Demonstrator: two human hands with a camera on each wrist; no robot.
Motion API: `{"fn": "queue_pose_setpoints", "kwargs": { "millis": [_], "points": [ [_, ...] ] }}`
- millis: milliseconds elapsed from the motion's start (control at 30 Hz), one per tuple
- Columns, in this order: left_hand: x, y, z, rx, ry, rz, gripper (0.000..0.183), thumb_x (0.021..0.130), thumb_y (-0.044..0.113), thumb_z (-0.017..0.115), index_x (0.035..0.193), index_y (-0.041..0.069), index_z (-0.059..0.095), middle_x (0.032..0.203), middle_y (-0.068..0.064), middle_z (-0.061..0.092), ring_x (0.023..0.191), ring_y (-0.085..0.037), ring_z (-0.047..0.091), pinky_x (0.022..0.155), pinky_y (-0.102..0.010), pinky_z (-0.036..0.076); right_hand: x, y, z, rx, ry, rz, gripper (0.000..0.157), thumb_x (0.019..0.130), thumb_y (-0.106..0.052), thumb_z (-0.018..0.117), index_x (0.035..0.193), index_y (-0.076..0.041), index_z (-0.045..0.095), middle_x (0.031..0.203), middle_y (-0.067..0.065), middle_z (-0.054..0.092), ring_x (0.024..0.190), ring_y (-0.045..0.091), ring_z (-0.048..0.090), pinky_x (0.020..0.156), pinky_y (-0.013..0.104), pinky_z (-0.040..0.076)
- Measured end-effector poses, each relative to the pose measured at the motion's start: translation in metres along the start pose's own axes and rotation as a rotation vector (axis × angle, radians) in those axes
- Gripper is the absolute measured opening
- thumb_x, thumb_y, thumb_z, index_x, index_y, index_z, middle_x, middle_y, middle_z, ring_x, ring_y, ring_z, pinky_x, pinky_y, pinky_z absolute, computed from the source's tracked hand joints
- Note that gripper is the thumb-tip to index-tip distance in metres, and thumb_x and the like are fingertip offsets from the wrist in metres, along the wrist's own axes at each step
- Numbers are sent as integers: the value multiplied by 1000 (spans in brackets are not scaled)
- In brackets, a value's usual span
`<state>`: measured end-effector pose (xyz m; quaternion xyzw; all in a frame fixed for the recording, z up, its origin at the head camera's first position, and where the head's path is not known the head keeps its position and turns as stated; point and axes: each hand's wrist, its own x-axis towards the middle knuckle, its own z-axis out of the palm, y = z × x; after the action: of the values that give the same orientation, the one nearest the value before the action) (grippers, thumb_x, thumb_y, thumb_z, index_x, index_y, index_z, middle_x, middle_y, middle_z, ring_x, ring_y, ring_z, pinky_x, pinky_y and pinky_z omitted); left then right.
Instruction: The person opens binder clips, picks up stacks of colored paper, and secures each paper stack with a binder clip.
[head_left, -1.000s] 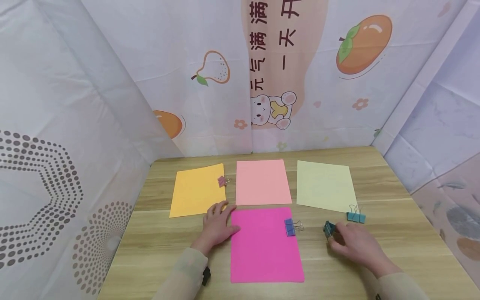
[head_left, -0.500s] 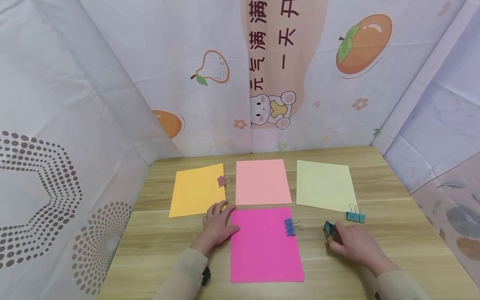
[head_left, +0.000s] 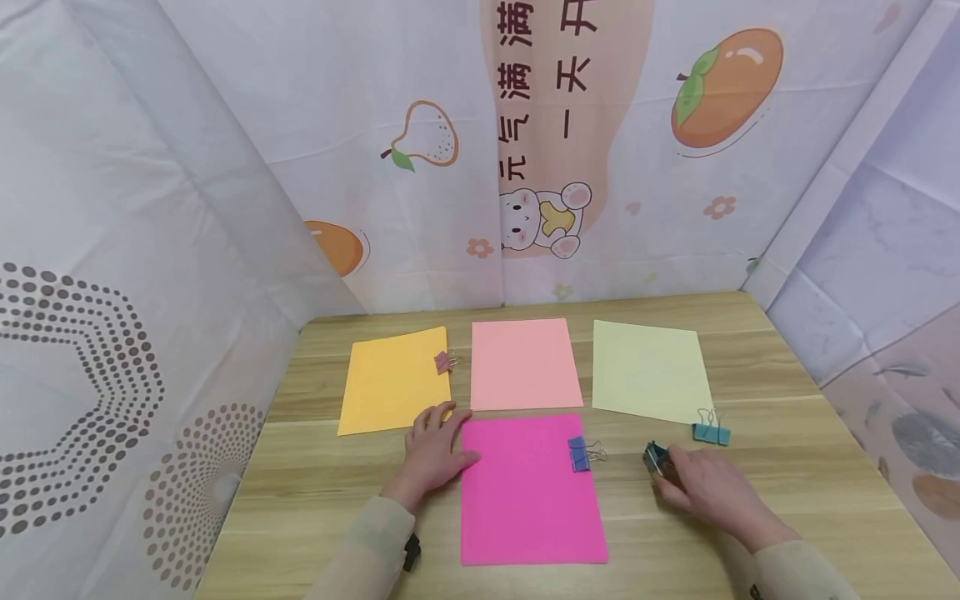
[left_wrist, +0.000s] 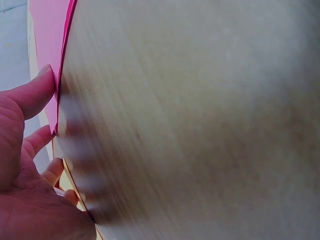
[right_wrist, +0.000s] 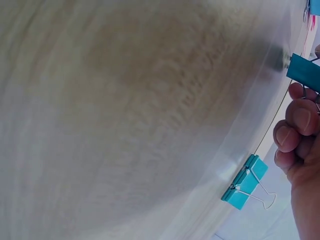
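My left hand point(head_left: 432, 457) lies with fingers spread at the upper left corner of a magenta paper sheet point(head_left: 528, 508), its thumb tip on the sheet's left edge. In the left wrist view the thumb point(left_wrist: 37, 94) meets that sheet's edge. A blue binder clip point(head_left: 580, 454) sits at the sheet's right edge, wire handles to the right. To the right of it, my right hand point(head_left: 716, 487) pinches a teal binder clip point(head_left: 655, 456) by its handles between thumb and fingers. The right wrist view shows this held clip point(right_wrist: 304, 71) close over the table.
Behind lie an orange sheet point(head_left: 393, 383) with a pink binder clip point(head_left: 442, 362) at its right edge, a salmon sheet point(head_left: 525, 367) and a pale green sheet point(head_left: 651, 371). Another teal clip point(head_left: 711, 433) stands at the green sheet's near corner. A black object point(head_left: 411, 552) shows beside the left sleeve.
The teal clip in my right hand has tilted and shifted slightly left as the fingers squeeze its handles. My left hand and the sheets stay in place.
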<state>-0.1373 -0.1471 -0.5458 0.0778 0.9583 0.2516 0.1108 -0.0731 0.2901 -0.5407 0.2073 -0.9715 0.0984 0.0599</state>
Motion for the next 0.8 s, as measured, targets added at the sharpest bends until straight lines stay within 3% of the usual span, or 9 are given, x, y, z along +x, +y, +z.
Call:
{"fn": "queue_pose_setpoints", "kwargs": {
  "millis": [300,533,800],
  "points": [
    [-1,0,1,1,2,7,69,88,44,76,150,26,51,161,-7,31,148,-45,19,110,-68,23,-1,2,5,-25,69,-90,32,83,-25,79,85,-17,49,62,-15,40,57,5,36,55,30,36],
    [0,1,0,19,-9,2,70,88,44,76,151,27,49,162,-7,30,148,-45,18,111,-68,22,1,-1,0,-27,32,-69,29,85,-24,79,90,-16,51,66,-11,52,61,9,48,60,34,44],
    [0,3,-3,43,-1,7,70,87,44,77,149,25,51,160,-9,33,146,-45,21,110,-68,24,6,-4,-3,-27,-10,-63,27,88,-22,77,94,-14,52,68,-10,50,64,9,46,62,33,44]
  ]
}}
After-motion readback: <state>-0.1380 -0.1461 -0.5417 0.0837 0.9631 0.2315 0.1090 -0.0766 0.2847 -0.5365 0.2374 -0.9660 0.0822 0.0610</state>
